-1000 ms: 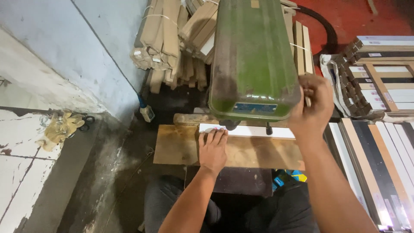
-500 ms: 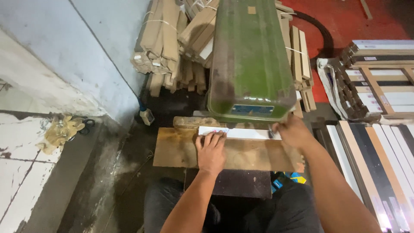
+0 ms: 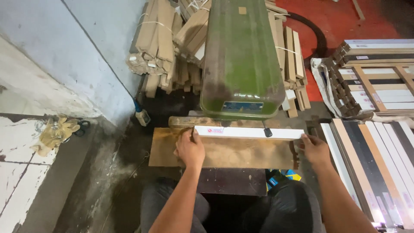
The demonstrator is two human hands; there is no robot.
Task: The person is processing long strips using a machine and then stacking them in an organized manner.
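A long, narrow white strip of moulding (image 3: 250, 132) lay flat and level across the far edge of a worn, brown rectangular wooden work board (image 3: 228, 153), running from nine o'clock to three o'clock. It sat just at the six o'clock side of the green machine head, its middle close beneath that housing. A small reddish mark showed near its nine o'clock end. The left hand (image 3: 189, 149) rested on the board with fingertips touching the strip's nine o'clock end; the right hand (image 3: 316, 149) touched its three o'clock end, beyond the board's notched edge.
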